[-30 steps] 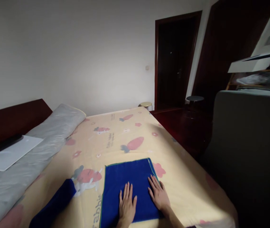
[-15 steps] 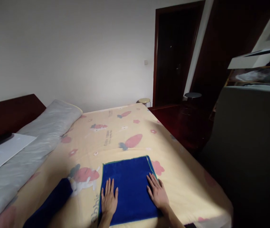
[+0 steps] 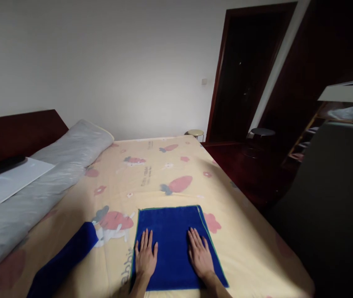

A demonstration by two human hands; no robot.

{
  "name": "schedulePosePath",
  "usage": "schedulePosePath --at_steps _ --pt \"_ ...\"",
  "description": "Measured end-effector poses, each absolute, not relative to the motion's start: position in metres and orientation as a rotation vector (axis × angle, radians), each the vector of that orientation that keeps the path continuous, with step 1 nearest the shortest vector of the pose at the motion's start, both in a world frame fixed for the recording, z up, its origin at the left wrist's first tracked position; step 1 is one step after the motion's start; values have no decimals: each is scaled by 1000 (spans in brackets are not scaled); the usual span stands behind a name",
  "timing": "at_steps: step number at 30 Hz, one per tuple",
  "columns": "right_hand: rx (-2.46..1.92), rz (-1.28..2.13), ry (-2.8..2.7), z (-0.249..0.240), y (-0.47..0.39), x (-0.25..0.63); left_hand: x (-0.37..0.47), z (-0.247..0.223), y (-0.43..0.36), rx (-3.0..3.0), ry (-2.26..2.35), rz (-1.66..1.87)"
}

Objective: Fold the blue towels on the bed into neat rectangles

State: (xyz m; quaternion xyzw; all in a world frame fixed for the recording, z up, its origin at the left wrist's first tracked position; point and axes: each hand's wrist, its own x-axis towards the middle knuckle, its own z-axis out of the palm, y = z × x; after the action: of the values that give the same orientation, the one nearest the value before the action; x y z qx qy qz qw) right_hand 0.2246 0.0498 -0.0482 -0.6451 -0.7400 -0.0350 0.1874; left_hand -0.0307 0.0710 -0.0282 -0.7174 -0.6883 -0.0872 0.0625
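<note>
Your left hand [image 3: 145,257] and right hand [image 3: 200,253] lie palm-down, unclenched, grasping nothing, on the blue cloth [image 3: 171,248]. Cloth's flat on the patterned bedsheet [image 3: 244,231], darker blue roll [image 3: 64,258] left of it

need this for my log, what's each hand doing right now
Left hand: open, palm down on the blue cloth, holding nothing.
Right hand: open, palm down on the same cloth, holding nothing.

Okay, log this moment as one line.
left hand: flat on blue cloth, left side | right hand: flat on it, right side | cloth: spread on bed | rolled blue cloth: left, apart
</note>
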Motion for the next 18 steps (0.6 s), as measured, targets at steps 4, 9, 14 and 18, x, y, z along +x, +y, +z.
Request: schedulePosePath --at_steps 4,9,14,18 --pt "-1653 171 -2271 -33 58 163 -31 -27 70 -2186 -2083 -285" --pt "-1509 390 -2393 -14 77 120 -31 -26 68 -2219 -2117 -299" --pt "-1568 381 -2379 -8 104 133 -31 -24 66 -2217 -2129 -353" --pt "-1689 258 -2295 -15 125 163 -30 -19 64 -2217 -2124 -358"
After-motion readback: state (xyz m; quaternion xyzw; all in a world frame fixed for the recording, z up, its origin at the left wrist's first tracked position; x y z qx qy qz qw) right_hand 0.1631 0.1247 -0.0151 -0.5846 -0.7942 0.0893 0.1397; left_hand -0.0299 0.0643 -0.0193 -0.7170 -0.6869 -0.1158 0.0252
